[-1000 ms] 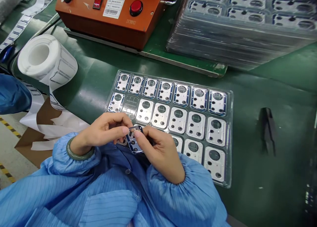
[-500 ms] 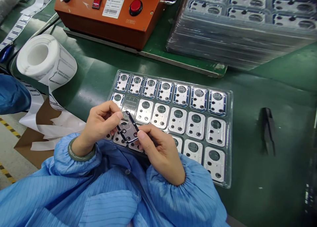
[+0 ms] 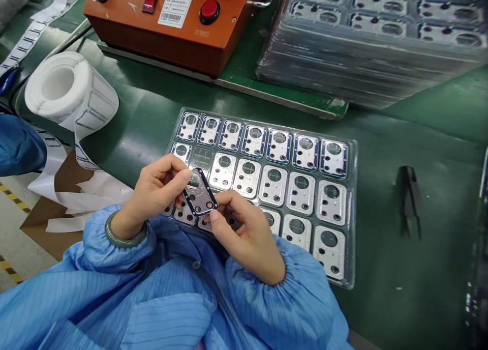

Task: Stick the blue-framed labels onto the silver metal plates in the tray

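A small metal plate (image 3: 200,193) with a dark blue border and round holes is held tilted above the tray. My left hand (image 3: 160,184) pinches its upper left edge between thumb and fingers. At its lower right corner, my right hand (image 3: 244,228) grips with thumb and fingertips. Beneath lies a clear plastic tray (image 3: 353,207) with rows of silver plates. Those in the far row carry blue borders, while most visible plates in the nearer rows look plain silver. One pocket (image 3: 201,158) of the middle row holds no plate. My forearms and hands hide part of the nearest row.
A white label roll (image 3: 70,88) stands at left, its strip trailing over a cardboard box (image 3: 46,212). An orange machine (image 3: 163,29) with red buttons sits at the back. Stacked filled trays (image 3: 366,55) rise back right. A dark pliers-like tool (image 3: 410,200) lies right.
The held plate has turned slightly and shifted a little up and right, showing more of its face. Both hands keep hold of it; the tray looks unchanged.
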A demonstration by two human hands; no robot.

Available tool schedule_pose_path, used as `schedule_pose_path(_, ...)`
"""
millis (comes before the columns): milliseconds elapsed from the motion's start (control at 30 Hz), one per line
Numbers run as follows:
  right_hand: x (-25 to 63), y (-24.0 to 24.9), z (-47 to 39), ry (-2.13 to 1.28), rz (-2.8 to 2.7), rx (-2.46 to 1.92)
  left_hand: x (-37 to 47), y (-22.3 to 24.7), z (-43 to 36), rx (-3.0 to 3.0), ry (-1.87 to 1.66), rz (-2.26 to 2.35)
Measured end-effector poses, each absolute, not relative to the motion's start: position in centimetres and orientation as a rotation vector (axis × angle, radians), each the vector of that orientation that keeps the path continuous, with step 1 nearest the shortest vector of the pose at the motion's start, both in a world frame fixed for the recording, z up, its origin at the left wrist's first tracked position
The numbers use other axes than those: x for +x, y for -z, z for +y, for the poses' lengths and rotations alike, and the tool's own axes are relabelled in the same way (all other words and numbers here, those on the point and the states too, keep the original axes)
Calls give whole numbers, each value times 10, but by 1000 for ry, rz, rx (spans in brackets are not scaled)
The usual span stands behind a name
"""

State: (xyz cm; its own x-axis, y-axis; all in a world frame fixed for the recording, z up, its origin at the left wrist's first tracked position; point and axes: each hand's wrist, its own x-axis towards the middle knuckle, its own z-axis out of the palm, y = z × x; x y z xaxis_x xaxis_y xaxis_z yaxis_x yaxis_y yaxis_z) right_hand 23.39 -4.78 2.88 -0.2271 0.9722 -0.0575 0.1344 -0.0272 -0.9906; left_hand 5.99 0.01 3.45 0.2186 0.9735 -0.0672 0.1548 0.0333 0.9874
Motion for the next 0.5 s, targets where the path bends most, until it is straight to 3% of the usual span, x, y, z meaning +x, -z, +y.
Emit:
schedule_pose_path(300,233,-26,-50,-1205,-1296,-1274,52,-37,36,1736,-873,1335)
schedule_pose_path(500,231,-24,-46,-1218,-1335,-1301,58,-32,55,2141,-614,1393)
